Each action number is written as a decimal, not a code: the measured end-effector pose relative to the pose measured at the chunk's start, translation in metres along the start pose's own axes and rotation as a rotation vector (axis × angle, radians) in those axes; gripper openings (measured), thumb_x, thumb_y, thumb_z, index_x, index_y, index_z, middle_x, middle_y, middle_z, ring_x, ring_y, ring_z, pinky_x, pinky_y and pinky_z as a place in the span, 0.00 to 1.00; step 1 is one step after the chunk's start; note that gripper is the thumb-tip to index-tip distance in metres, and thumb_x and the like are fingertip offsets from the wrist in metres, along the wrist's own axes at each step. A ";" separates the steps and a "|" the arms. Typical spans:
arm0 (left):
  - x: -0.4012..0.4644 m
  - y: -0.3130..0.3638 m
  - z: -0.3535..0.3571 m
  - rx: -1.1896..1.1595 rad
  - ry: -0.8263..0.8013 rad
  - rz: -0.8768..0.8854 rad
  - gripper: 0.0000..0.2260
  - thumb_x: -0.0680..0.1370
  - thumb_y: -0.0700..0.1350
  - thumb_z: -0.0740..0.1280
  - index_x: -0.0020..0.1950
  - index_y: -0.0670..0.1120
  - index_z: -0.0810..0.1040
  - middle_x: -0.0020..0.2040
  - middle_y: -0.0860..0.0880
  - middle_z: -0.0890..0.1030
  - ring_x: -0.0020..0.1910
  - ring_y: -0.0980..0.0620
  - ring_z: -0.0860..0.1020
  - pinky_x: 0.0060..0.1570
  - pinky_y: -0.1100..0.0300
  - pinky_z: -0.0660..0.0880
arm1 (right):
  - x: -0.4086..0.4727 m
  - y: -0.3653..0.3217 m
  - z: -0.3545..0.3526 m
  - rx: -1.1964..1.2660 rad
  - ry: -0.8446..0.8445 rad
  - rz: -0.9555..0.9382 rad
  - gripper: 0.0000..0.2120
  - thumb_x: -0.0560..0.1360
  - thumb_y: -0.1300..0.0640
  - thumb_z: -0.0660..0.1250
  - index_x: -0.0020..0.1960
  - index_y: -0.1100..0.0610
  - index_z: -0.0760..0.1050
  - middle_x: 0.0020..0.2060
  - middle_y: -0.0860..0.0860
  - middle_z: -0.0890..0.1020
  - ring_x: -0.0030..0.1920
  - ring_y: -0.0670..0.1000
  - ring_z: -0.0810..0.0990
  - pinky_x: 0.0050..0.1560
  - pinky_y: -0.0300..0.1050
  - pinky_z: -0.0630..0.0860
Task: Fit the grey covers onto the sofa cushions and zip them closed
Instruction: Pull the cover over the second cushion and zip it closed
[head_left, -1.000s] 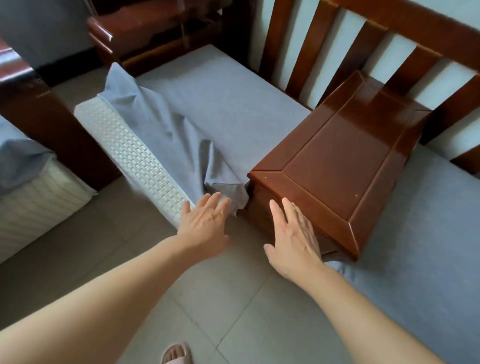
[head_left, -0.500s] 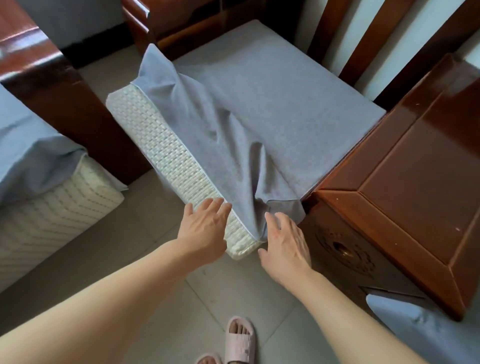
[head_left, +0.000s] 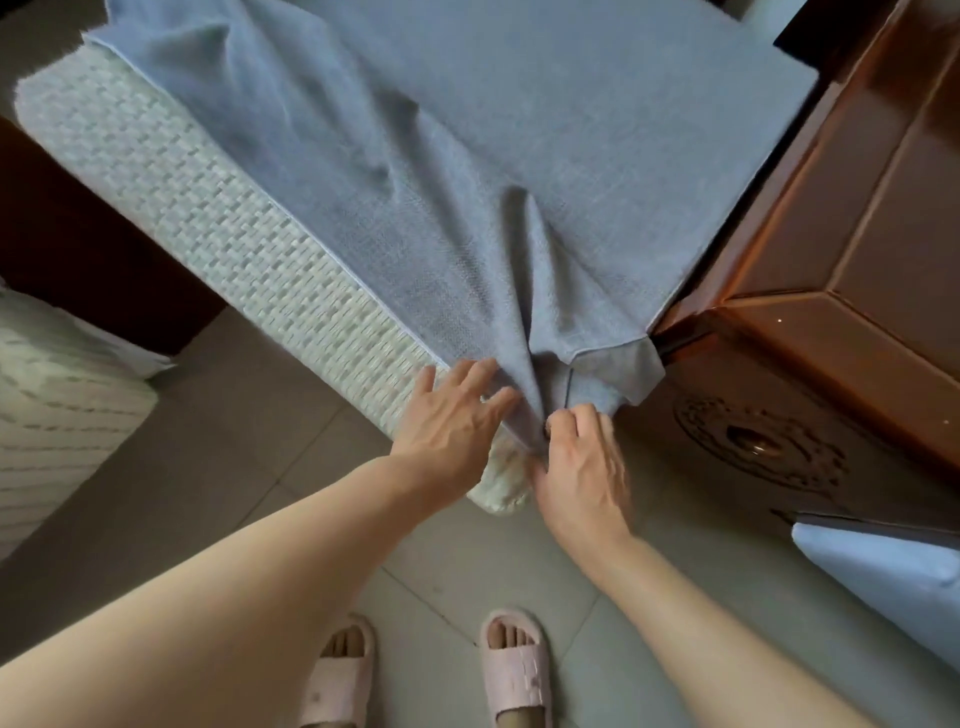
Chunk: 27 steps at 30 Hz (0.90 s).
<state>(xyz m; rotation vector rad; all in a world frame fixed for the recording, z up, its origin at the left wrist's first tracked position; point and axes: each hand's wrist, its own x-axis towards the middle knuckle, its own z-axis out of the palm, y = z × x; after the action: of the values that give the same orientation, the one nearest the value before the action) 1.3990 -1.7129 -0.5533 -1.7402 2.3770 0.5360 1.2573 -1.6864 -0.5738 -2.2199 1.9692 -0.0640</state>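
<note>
Both hands (head_left: 452, 421) (head_left: 584, 462) meet the grey cover (head_left: 467, 182) corner.

Two hands: left hand (head_left: 451, 422), right hand (head_left: 584, 462). Two pink slippers (head_left: 514, 670). One grey cover (head_left: 467, 171). Two woven white cushions (head_left: 208, 234).

Both hands had been held out flat, short of the cushion's near corner, touching nothing. Then they closed in on it. The left hand (head_left: 452, 415) came to rest with spread fingers on the woven side of the sofa cushion (head_left: 218, 234), right at the hanging edge of the grey cover (head_left: 467, 182). Just beside it, the right hand (head_left: 582, 462) curled its fingers and pinched the bunched fold of the cover at that corner. The person had also stepped closer, both pink slippers (head_left: 514, 670) now below the hands.
</note>
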 end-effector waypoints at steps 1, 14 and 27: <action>0.002 -0.004 0.005 -0.008 0.043 0.016 0.21 0.76 0.45 0.65 0.67 0.55 0.66 0.70 0.50 0.62 0.68 0.48 0.62 0.65 0.51 0.59 | 0.001 -0.002 0.004 -0.008 0.042 0.014 0.18 0.56 0.66 0.78 0.38 0.57 0.72 0.37 0.55 0.75 0.39 0.57 0.77 0.43 0.44 0.66; -0.023 -0.019 0.050 -0.027 0.414 0.300 0.07 0.72 0.41 0.56 0.38 0.47 0.73 0.38 0.49 0.72 0.38 0.45 0.70 0.39 0.54 0.60 | -0.030 -0.016 0.024 -0.057 0.284 -0.002 0.14 0.56 0.69 0.74 0.32 0.58 0.71 0.31 0.54 0.75 0.33 0.56 0.77 0.35 0.43 0.66; -0.056 -0.016 0.087 0.014 0.486 0.282 0.08 0.67 0.37 0.71 0.35 0.45 0.72 0.33 0.48 0.72 0.33 0.45 0.71 0.35 0.55 0.62 | -0.062 -0.011 0.057 0.032 0.410 -0.216 0.12 0.59 0.70 0.67 0.30 0.57 0.66 0.28 0.54 0.71 0.27 0.56 0.72 0.24 0.42 0.60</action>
<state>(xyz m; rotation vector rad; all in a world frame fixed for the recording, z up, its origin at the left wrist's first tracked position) 1.4244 -1.6350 -0.6191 -1.6906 2.9732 0.1290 1.2687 -1.6178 -0.6228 -2.5476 1.8733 -0.6198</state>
